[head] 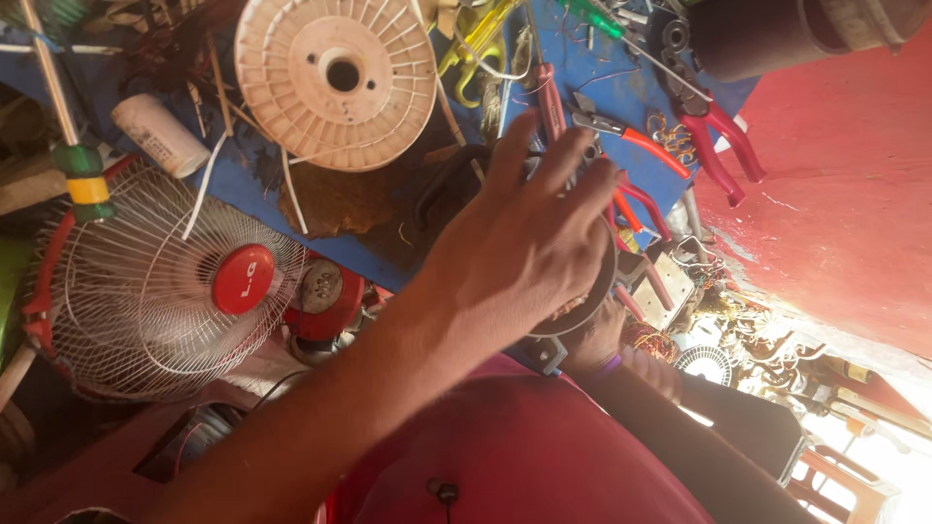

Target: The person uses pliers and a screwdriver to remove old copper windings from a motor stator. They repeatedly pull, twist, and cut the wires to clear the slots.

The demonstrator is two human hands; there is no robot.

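My left hand (524, 243) reaches in from the lower left and lies over a round grey motor stator (585, 312). Its fingers are spread and stretched across the top, and the palm side is hidden. My right hand (594, 342), with a purple thread at the wrist, grips the stator from below at its near edge. Some copper winding shows under the left palm. Most of the stator is covered by the left hand. Both hands work just above the edge of a blue bench (602, 73).
A white plastic wire spool (335, 78) lies on the bench, with a white cylindrical capacitor (160, 134) to its left. Red-handled pliers (723, 146) and cutters (636, 141) lie to the right. A wire fan guard with a red hub (243, 278) stands at left. Scrap coils (709, 361) pile at right.
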